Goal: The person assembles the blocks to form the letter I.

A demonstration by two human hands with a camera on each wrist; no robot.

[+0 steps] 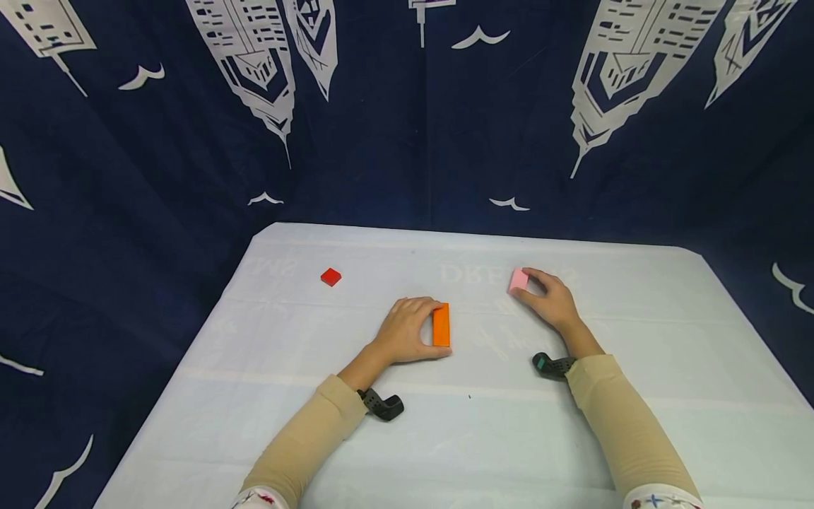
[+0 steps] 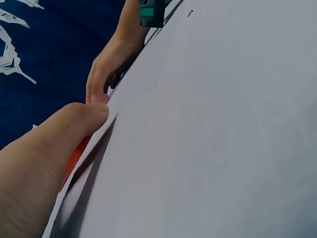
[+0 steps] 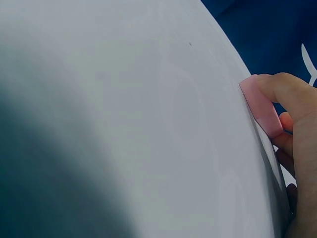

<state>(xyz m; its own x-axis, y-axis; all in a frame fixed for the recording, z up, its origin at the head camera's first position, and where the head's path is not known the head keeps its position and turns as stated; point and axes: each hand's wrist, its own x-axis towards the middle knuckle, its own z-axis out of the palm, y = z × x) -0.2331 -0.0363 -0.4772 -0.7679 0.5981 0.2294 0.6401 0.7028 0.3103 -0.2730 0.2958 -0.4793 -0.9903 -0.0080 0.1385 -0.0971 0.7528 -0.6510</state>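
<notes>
Near the middle of the table, my left hand (image 1: 407, 331) holds an orange block (image 1: 441, 325) between the thumb at its near end and the fingers at its far end. In the left wrist view the thumb hides most of that orange block (image 2: 75, 161). Farther right and back, my right hand (image 1: 552, 300) pinches a pink block (image 1: 518, 281) between thumb and fingers. The right wrist view shows this pink block (image 3: 262, 106) close to the white surface. A small red block (image 1: 331, 276) lies alone at the back left, apart from both hands.
A white cloth covers the table (image 1: 483, 438), whose far edge meets a dark blue curtain (image 1: 381, 170) with white prints. Each wrist wears a black camera mount, one on the left (image 1: 384, 405) and one on the right (image 1: 552, 365).
</notes>
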